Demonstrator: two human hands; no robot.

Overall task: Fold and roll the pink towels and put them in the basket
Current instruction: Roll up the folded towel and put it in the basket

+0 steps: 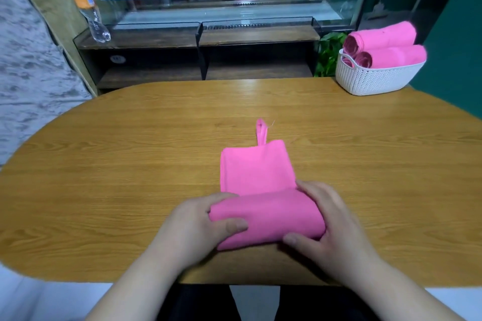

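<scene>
**Inspector A:** We note the left hand (194,227) and right hand (330,221) curled round opposite ends of the pink towel (263,195), near the table (130,154) edge; this grip, we judge, keeps the roll even.

**Inspector B:** Agreed; soft fabric, half rolled, flat portion and hanging loop (261,131) extending away; finished rolls (383,43) sit in the white woven basket (375,78), far right.

1. The left hand (193,229) and the right hand (336,221) are bare, and the nails on the thumbs (234,225) are short and plain.
2. Behind each hand is a bare forearm (135,284) (uncovered as far as the view goes).
3. Nearer than the hands, between the forearms, are dark trousers (200,305), plain, over both legs.
</scene>
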